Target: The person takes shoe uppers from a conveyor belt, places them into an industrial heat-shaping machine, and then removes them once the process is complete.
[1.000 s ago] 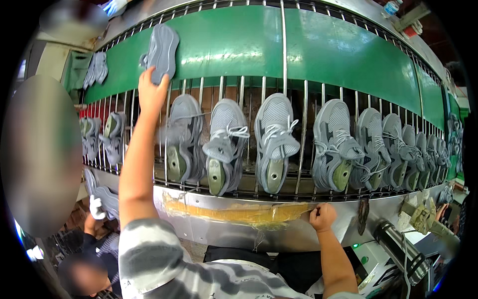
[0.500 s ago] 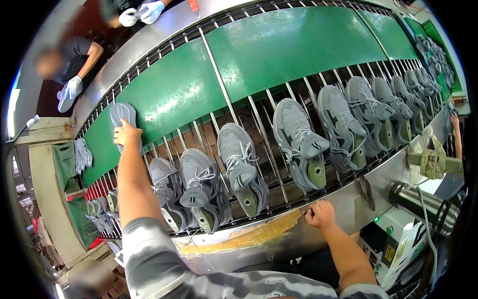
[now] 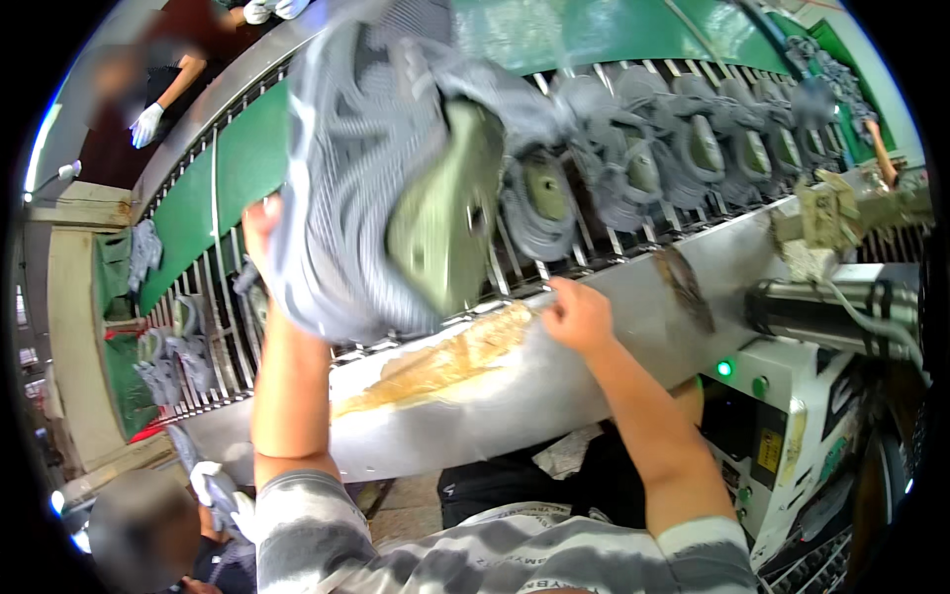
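A grey lace-up sports shoe (image 3: pixel 351 188) with a pale green last inside fills the upper middle, raised close to my head and slightly blurred. My left hand (image 3: pixel 262 228) grips it from its left side, with most of the fingers hidden behind the shoe. On the steel edge (image 3: pixel 465 426) of the conveyor, near a strip of torn yellow tape (image 3: pixel 440 361), is my right hand (image 3: pixel 577 315), its fingers curled and no object showing in them. Just beyond it stands another grey shoe (image 3: pixel 539 203) on the metal rods, also with a green last.
A row of similar shoes (image 3: pixel 693 148) runs to the right along the rods, beside the green belt (image 3: pixel 594 35). A steel cylinder (image 3: pixel 816 312) and a white control box (image 3: pixel 772 426) with a green light stand at right. A gloved co-worker's hand (image 3: pixel 146 126) is at upper left.
My left hand has lifted the shoe off the green belt at left, bringing it up close to my head. The view has shifted. My right hand stays at the steel edge.
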`<action>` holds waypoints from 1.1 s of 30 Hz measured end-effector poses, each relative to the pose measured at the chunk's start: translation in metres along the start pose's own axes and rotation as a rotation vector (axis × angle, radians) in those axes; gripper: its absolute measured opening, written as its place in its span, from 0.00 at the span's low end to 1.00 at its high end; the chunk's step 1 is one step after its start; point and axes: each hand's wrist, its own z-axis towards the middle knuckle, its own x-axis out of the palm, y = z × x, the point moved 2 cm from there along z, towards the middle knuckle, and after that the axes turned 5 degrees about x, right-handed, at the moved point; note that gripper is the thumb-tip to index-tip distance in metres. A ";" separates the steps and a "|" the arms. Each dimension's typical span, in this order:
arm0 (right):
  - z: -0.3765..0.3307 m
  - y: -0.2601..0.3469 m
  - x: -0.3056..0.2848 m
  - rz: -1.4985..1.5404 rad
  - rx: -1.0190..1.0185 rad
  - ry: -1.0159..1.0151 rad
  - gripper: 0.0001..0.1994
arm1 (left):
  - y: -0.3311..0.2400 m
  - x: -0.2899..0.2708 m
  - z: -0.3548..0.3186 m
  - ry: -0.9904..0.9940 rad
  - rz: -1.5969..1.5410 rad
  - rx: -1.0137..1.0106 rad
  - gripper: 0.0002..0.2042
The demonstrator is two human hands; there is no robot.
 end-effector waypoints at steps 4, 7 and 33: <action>-0.056 -0.018 -0.017 0.601 0.023 0.007 0.22 | 0.176 -0.022 -0.122 -0.082 -0.262 -0.159 0.34; -0.126 -0.006 -0.108 0.993 0.065 0.221 0.27 | 0.308 -0.009 -0.214 -0.175 -0.273 -0.365 0.39; -0.373 -0.277 -0.629 0.984 0.866 -1.024 0.31 | 0.365 -0.062 -0.246 -0.056 1.302 0.148 0.07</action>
